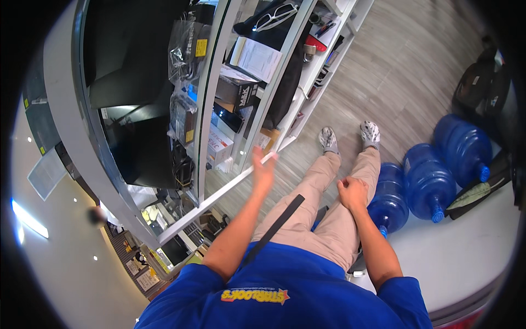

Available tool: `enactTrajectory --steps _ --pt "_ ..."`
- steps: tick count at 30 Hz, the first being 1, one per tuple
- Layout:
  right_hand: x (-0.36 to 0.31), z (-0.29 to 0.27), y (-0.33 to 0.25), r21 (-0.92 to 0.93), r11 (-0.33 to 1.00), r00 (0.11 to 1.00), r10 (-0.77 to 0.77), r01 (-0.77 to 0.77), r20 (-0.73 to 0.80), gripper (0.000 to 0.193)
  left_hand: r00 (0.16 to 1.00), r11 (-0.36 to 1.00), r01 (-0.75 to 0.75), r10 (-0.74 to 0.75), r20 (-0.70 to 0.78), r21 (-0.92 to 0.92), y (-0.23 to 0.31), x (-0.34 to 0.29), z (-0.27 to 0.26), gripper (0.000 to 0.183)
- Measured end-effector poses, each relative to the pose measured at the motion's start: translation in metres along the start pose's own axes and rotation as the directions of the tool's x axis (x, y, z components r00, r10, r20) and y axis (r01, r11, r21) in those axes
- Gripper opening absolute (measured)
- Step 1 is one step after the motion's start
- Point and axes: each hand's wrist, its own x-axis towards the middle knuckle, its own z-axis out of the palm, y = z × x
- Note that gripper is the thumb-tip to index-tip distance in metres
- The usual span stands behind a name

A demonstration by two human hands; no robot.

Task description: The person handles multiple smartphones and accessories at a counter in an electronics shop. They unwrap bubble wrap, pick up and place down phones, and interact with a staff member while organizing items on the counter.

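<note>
Two hands in the head view, well apart. Left hand blurred, at the far right end of the white rail; can't tell if gripping. Right hand half curled at right trouser leg, closure unclear. Three blue bottles right of that leg.

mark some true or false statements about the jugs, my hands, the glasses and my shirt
1. Three blue water jugs are to the right of the legs. True.
2. The left hand holds the glasses. False: that hand is at the white bar, and the white-framed glasses lie apart from both hands.
3. The right hand is over the beige trousers. True.
4. The shirt is red. False: the shirt is blue.
5. The right hand holds one of the jugs. False: all three are apart from it.
</note>
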Motion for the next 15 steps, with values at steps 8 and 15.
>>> enactTrajectory --steps 8,15 --pt "0.004 -0.015 0.009 0.078 0.993 0.993 -0.08 0.087 -0.089 0.032 0.832 0.845 -0.411 0.195 -0.519 -0.341 0.096 0.184 -0.084 0.076" --pt "0.027 -0.021 -0.004 0.054 0.998 0.999 0.013 -0.01 -0.046 0.03 0.928 0.543 -0.289 -0.042 -0.369 -0.789 0.051 0.222 -0.103 0.064"
